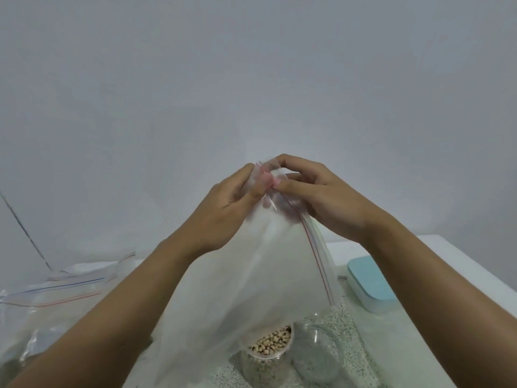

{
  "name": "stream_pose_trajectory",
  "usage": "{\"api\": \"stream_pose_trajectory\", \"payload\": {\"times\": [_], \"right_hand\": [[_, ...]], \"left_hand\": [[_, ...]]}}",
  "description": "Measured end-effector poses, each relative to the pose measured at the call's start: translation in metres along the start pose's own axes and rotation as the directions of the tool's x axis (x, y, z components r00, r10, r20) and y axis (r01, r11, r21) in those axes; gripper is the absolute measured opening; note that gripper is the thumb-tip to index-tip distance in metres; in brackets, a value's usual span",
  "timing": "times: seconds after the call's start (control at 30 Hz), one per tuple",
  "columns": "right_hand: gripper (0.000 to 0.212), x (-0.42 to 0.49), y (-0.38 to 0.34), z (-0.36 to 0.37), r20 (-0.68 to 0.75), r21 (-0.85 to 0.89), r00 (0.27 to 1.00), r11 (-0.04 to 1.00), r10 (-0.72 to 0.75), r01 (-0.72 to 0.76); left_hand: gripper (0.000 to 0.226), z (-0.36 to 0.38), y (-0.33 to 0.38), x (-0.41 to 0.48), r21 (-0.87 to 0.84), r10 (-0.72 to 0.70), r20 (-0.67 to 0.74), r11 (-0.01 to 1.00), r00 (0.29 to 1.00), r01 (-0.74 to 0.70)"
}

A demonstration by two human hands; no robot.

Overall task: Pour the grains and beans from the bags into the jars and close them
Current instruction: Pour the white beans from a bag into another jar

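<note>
I hold a large clear zip bag (251,275) up in front of me, above the table. My left hand (232,203) and my right hand (316,197) both pinch its top corner at the red zip strip, fingertips close together. The bag hangs down and looks almost empty. Below it stand two glass jars without lids: one jar (268,345) filled with pale beans, and beside it on the right a second jar (316,351) holding greyish grains.
Several clear zip bags (56,292) lie in a heap at the left of the white table (419,326). A light blue lidded box (369,284) sits at the right. A speckled mat (347,331) lies under the jars. A plain wall is behind.
</note>
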State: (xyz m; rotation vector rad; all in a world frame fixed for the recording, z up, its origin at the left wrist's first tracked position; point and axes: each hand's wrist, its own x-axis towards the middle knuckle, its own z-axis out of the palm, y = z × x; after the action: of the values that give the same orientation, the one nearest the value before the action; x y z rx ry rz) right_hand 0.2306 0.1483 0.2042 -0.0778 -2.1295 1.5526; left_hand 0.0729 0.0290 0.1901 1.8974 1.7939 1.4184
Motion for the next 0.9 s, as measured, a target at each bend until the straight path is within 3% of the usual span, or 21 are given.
{"api": "stream_pose_trajectory", "payload": {"times": [0.27,0.4,0.6,0.77,0.9], "right_hand": [[0.029,-0.046,0.023,-0.097,0.016,-0.044,1.0,0.999,0.006,-0.005],[0.022,-0.072,0.048,-0.153,-0.009,-0.067,0.999,0.997,0.037,-0.037],[0.022,-0.107,0.088,-0.213,0.03,-0.187,0.987,0.971,0.157,-0.148],[0.025,-0.13,0.11,-0.247,0.071,-0.276,0.97,0.939,0.23,-0.203],[0.033,-0.142,0.121,-0.278,0.116,-0.348,0.943,0.902,0.312,-0.256]], "left_hand": [[0.035,0.068,0.039,0.05,-0.045,0.013,-0.015,0.999,1.0,-0.014],[0.028,0.115,0.048,0.072,-0.079,-0.018,-0.164,0.997,0.986,0.005],[0.032,0.17,0.045,0.083,-0.178,-0.164,-0.338,0.978,0.927,0.108],[0.029,0.204,0.037,0.084,-0.249,-0.293,-0.372,0.946,0.881,0.21],[0.026,0.215,0.022,0.081,-0.405,-0.432,-0.424,0.877,0.796,0.26]]}}
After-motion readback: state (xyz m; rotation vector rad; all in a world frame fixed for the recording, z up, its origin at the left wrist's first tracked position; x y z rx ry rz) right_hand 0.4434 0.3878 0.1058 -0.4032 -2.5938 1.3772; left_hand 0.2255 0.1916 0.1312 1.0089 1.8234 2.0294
